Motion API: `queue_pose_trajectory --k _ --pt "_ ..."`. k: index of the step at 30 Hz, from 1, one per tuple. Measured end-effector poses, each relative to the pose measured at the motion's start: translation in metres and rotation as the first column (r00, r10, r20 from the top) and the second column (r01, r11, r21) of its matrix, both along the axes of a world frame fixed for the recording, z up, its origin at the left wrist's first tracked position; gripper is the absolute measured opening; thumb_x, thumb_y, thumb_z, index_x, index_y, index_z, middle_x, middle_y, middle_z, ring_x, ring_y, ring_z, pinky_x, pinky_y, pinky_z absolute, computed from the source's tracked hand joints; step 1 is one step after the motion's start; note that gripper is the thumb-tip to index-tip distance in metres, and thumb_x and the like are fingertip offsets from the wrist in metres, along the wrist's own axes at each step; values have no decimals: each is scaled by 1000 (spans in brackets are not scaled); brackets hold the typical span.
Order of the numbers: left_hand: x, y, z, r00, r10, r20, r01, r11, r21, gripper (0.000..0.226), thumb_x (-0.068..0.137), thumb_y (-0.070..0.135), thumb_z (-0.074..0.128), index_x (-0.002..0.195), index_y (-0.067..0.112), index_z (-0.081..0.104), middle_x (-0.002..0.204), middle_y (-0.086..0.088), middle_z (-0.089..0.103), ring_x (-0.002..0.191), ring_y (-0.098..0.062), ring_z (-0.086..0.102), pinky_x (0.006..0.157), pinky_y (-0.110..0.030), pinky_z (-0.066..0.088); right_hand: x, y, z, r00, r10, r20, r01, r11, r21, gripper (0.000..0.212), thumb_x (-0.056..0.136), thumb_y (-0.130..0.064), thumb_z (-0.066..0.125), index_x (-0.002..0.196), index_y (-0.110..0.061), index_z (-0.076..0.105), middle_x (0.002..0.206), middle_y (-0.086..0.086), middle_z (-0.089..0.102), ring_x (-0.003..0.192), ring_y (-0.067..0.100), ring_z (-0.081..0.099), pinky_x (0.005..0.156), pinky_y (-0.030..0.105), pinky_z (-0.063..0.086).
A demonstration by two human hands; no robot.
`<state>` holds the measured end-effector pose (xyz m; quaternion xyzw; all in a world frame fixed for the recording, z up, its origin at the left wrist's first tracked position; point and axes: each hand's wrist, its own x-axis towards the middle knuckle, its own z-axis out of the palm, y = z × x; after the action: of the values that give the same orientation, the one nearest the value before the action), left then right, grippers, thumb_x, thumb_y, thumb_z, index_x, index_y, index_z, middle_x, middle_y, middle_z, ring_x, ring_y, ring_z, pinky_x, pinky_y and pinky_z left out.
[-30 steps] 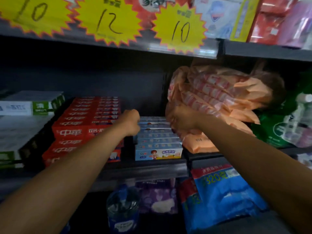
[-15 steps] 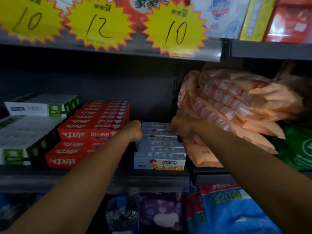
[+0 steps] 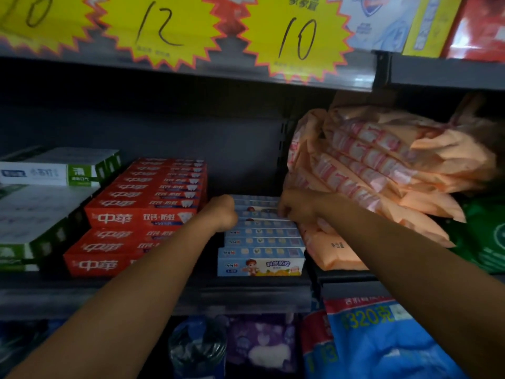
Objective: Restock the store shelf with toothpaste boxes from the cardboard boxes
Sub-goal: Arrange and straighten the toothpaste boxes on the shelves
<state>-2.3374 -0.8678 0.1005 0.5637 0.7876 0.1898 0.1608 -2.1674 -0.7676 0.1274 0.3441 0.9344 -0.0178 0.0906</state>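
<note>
Both arms reached into the middle shelf (image 3: pixel 246 291). The L hand (image 3: pixel 222 213) was balled up w/ fingers curled in, sitting at the left end of the row of light blue toothpaste boxes (image 3: pixel 261 242). Couldn't tell if it held a box or just pushed on one. The R hand (image 3: pixel 296 210) was at the right end of the same row, fingers bent down onto the back boxes. Couldn't tell for sure if it pinched one.

The blue boxes lay flat in one row, front to back, w/ a cartoon kid on the front box. Just to their left were two layers of red toothpaste boxes (image 3: pixel 142 217), touching or nearly so. Further left sat green & white boxes (image 3: pixel 54 173).

Right beside the R hand was a pile of soft orange packs (image 3: pixel 382 165), leaning over the wrist. Yellow star price tags (image 3: pixel 297 36) marked 10, 12 & 10 hung above. A blue bag (image 3: pixel 382 337) sat on the shelf below.
</note>
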Motion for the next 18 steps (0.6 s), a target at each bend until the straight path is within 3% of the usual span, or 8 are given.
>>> queue_pose_trajectory --k 7,12,15,18 --pt "0 -7 1 1000 -30 -4 30 1000 -5 7 94 9 49 91 10 56 98 -8 59 87 -20 57 70 -28 43 6 -8 5 1000 12 21 -11 1000 -18 28 87 0 54 109 -9 69 110 5 66 101 23 61 91 39 51" --pt "1 -19 5 997 -70 -30 68 997 -44 12 93 6 50 100 10 59 100 -6 58 93 -20 58 75 -29 46 20 -18 9 999 15 -38 -16 999 -35 28 83 -4 60 106 -17 69 107 -1 66 97 19 61 89 40 53" --pt "1 -29 8 993 -107 -42 105 993 -50 13 92 3 51 88 14 59 97 -5 60 89 -19 58 71 -28 46 29 -27 9 1000 22 -19 -23 997 -73 19 81 -15 69 99 -21 67 101 -4 63 93 17 60 85 42 54" --pt "4 -42 15 986 -158 -45 152 982 -108 25 90 -3 46 74 14 55 82 -1 55 81 -17 53 61 -24 42 33 -37 8 997 32 71 -22 991 -130 26 80 -35 74 102 -26 63 99 -12 52 96 13 52 80 28 47"
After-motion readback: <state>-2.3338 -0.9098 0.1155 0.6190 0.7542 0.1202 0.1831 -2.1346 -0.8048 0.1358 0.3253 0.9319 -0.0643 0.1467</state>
